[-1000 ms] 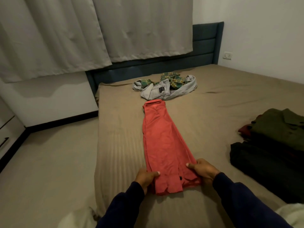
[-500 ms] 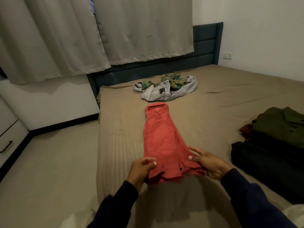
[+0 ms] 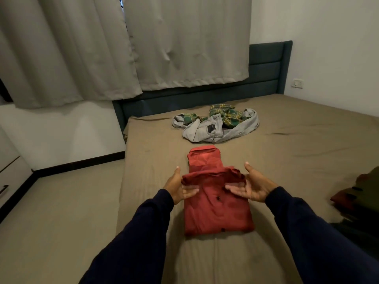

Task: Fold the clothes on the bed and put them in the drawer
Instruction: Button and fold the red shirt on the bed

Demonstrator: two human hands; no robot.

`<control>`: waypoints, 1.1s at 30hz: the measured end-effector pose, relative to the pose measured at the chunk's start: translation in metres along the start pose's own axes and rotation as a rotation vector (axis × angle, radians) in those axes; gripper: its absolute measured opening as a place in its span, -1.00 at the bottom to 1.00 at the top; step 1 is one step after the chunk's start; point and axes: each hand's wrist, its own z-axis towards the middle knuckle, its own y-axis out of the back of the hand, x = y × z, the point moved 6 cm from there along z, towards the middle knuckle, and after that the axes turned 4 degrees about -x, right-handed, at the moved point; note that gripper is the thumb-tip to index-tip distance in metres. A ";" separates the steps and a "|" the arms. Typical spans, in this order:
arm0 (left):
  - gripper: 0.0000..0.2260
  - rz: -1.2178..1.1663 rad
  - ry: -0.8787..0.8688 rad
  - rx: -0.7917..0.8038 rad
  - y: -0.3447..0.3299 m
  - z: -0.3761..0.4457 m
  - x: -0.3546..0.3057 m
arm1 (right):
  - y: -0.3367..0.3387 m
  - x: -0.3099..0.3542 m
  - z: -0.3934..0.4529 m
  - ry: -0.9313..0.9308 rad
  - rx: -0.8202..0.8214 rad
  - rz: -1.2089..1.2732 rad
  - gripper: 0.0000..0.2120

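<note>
The red shirt (image 3: 215, 201) lies half-folded near the bed's (image 3: 297, 160) left edge, its lower part doubled over. The left hand (image 3: 180, 187) and right hand (image 3: 251, 188) flank the fold, fingers straight and spread, touching the cloth. Crumpled grey and plaid clothes (image 3: 217, 124) lie farther off; smooth sheet stretches right.

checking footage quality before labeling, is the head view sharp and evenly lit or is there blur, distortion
Head view: dim, even indoor light, no glare; wide-angle bending bows the curtains and headboard; the red shirt is fairly sharp, both hands slightly soft; the dark clothes pile at the right edge is smeared.
</note>
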 end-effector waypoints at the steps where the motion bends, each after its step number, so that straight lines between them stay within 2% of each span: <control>1: -0.26 -0.006 -0.021 -0.026 0.005 0.014 0.000 | 0.005 0.001 0.016 0.048 -0.075 -0.037 -0.36; 2: -0.31 -0.015 -0.039 -0.082 0.012 0.026 0.007 | 0.011 -0.001 0.028 0.114 -0.152 -0.077 -0.47; 4: -0.49 0.023 -0.084 -0.256 0.032 0.043 0.026 | 0.028 -0.012 0.051 0.255 -0.303 -0.160 -0.49; 7: -0.55 0.475 -0.153 -0.501 0.063 0.049 0.060 | 0.057 -0.035 0.052 0.442 -0.583 -0.531 -0.62; 9: -0.46 0.696 -0.145 -0.522 0.066 0.049 0.070 | 0.067 -0.048 0.043 0.417 -0.686 -0.743 -0.59; 10: -0.44 0.707 -0.127 -0.492 0.063 0.049 0.075 | 0.071 -0.055 0.040 0.362 -0.701 -0.825 -0.54; 13: -0.43 0.803 -0.049 -0.410 0.051 0.048 0.085 | 0.070 -0.071 0.041 0.213 -0.598 -1.054 -0.56; 17: -0.46 0.866 -0.054 -0.367 0.037 0.031 0.101 | 0.061 -0.075 0.031 0.150 -0.458 -1.017 -0.67; 20: -0.57 0.935 -0.213 -0.440 0.034 0.015 0.109 | 0.054 -0.081 0.018 0.158 -0.405 -0.839 -0.75; 23: -0.61 0.843 -0.335 -0.527 0.035 -0.005 0.111 | 0.055 -0.093 0.006 0.247 -0.434 -0.832 -0.81; 27: -0.56 0.705 -0.360 -0.619 0.043 -0.034 0.114 | 0.060 -0.109 -0.022 0.304 -0.472 -0.685 -0.74; 33: -0.54 0.602 -0.344 -0.691 0.064 -0.077 0.152 | 0.068 -0.145 -0.068 0.281 -0.466 -0.536 -0.67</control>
